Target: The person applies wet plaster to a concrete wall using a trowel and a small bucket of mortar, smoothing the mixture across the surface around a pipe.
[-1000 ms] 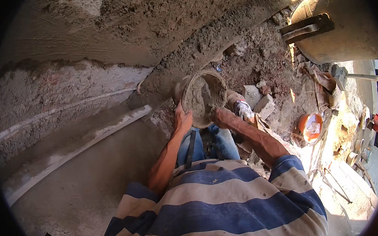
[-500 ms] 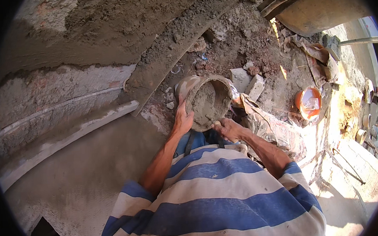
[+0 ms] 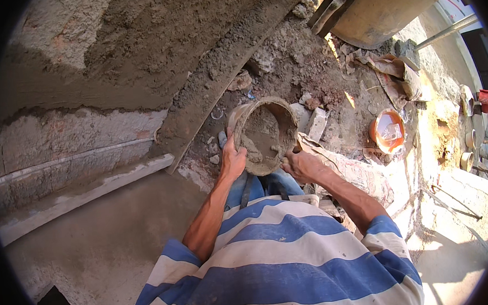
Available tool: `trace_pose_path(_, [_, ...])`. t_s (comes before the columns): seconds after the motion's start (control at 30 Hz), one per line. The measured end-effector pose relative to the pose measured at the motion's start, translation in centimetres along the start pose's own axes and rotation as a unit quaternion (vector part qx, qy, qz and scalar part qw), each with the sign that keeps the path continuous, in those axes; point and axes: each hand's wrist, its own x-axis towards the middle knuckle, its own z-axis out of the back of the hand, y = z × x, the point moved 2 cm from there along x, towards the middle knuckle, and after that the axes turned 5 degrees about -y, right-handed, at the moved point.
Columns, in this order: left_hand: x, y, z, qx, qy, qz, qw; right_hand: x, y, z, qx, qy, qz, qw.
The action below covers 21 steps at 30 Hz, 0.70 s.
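Observation:
A round, mortar-caked bucket [image 3: 232, 119] is tipped in front of my lap, its mouth facing me. Wet grey mortar [image 3: 261, 143] lies inside it. My left hand [image 3: 234, 160] is closed on the bucket's left side, thumb at the rim. At the lower right rim my right hand [image 3: 302, 164] is closed in a fist. Whatever it grips is hidden by the fingers, and I cannot tell whether it touches the rim.
Mortar covers a long board [image 3: 196, 108] slanting away on the left, beside a partly plastered wall [image 3: 137, 53]. On the right are an orange bowl [image 3: 375, 136], a crumpled sack [image 3: 346, 171] and broken blocks [image 3: 316, 124]. A float [image 3: 334, 7] rests against a large drum [image 3: 391, 9].
The bucket's mouth has turned more toward me, and the mortar in it has shifted. A pale knob seen earlier at my right hand is now out of sight. The view has shifted slightly.

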Motion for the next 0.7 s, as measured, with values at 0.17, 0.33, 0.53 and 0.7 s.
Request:
trace_pose_path(0.17, [-0.6,-1.1,0.2,-0.007,0.033,-0.038,0.999,-0.2,-1.0,-0.8,0.477,0.147,-0.204,0.842])
trace_pose_path(0.33, [-1.3,-0.2,0.7,0.018,0.035,-0.047,0.998,-4.3,-3.4,2.3,0.281,0.152,-0.247,0.915])
trace_pose_path(0.53, [-1.7,-1.4,-1.2,0.015,0.013,-0.059,0.998,-2.7,-1.7,-4.0,0.278,0.074,-0.142,0.947])
trace_pose_path(0.7, [-1.6,-2.5,0.6,0.03,0.032,-0.058,0.997,-1.3,1.8,-1.6,0.416,0.045,-0.14,0.897])
